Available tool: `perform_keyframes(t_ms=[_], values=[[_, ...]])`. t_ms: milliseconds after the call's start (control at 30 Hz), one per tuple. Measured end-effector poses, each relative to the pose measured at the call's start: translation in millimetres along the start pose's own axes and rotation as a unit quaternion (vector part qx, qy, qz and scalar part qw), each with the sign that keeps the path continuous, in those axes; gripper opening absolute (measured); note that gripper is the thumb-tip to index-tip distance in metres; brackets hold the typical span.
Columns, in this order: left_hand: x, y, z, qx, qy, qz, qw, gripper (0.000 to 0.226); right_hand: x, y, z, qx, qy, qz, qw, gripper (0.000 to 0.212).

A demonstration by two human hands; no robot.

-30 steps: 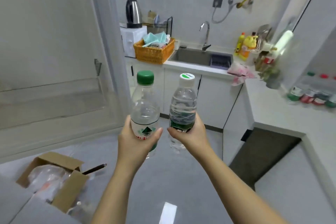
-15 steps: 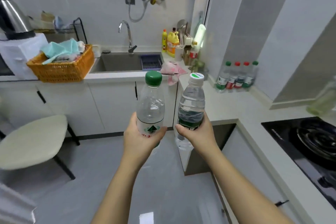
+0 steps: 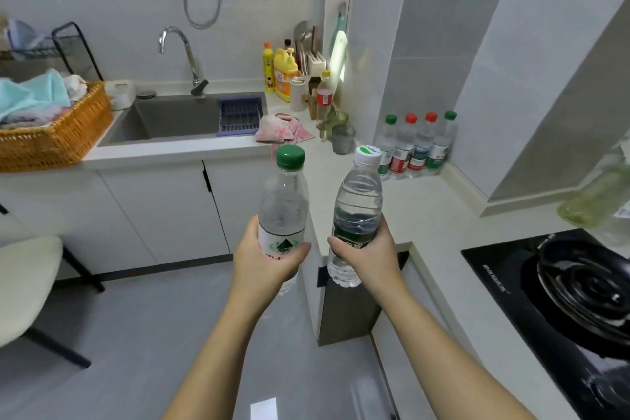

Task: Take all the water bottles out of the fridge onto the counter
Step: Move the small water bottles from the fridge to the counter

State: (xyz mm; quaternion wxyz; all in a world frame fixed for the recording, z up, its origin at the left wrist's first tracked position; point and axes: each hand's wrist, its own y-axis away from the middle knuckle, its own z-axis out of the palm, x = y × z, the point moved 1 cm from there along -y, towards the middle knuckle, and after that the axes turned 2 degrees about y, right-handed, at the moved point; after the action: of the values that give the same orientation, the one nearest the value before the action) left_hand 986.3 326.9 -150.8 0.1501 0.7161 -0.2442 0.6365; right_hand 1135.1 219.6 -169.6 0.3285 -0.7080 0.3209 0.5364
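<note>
My left hand (image 3: 264, 261) grips a clear water bottle with a green cap (image 3: 284, 201) upright in front of me. My right hand (image 3: 366, 254) holds a second water bottle with a white cap (image 3: 358, 198), tilted slightly right. Both bottles hang in the air just short of the white counter's (image 3: 429, 215) corner. Several water bottles with green and red caps (image 3: 417, 147) stand in a row at the back of the counter against the wall. The fridge is out of view.
A sink (image 3: 177, 118) with a tap lies back left, with a wicker basket (image 3: 58, 133) of cloths beside it. Detergent bottles (image 3: 284, 75), a pink cloth (image 3: 283, 128) and a small cup (image 3: 342, 140) crowd the counter's corner. A black stove (image 3: 559, 300) is at the right, a stool (image 3: 24, 283) at the left.
My view has swung right from the fridge side towards the counter corner and come closer. Both hands still carry their bottles; the stove and the row of bottles are now nearer.
</note>
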Motion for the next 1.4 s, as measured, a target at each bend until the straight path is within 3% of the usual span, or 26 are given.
perform_keyframes(t_ms=[300,533,967,1400], values=[[-20.8,-55.3,105.3,0.002,-0.017,-0.068,0.998,0.049,47.2,-99.0,-73.0,-0.001,0.026,0.022,0.999,0.051],[-45.6,-111.2,167.0,0.002,-0.005,-0.098,0.995,0.062,104.1,-153.8,-100.5,0.019,0.005,0.121,0.992,0.048],[-109.0,-257.5,287.1,-0.131,-0.043,-0.117,0.984,0.058,176.9,-285.2,-124.1,0.158,0.078,0.156,0.972,0.05],[-135.2,-280.6,312.4,-0.169,-0.065,-0.091,0.979,0.058,210.5,-321.2,-125.7,0.134,0.098,0.157,0.974,0.06]])
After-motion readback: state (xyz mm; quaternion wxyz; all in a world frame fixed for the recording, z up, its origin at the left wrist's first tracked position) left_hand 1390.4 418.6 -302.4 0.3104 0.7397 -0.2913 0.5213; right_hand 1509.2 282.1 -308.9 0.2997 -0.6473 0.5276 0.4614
